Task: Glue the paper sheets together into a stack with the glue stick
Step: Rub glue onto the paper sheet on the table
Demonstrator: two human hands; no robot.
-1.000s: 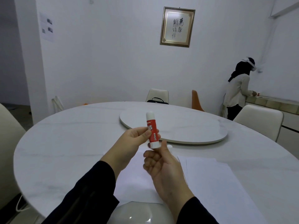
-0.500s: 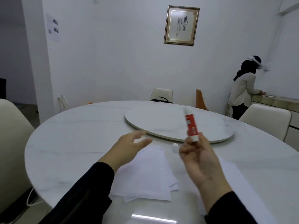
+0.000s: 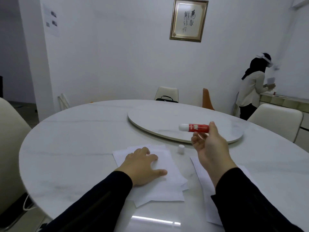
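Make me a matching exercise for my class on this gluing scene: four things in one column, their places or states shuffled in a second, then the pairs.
1. glue stick
2. cap
3. left hand
4. lazy Susan

a. flat on the paper pile
b. in the table's middle
c. held sideways in the right hand
d. standing on the table, off the stick

Pairs: 1-c, 2-d, 3-a, 4-b

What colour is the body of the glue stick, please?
Red with white lettering, on the glue stick; the head view shows it.
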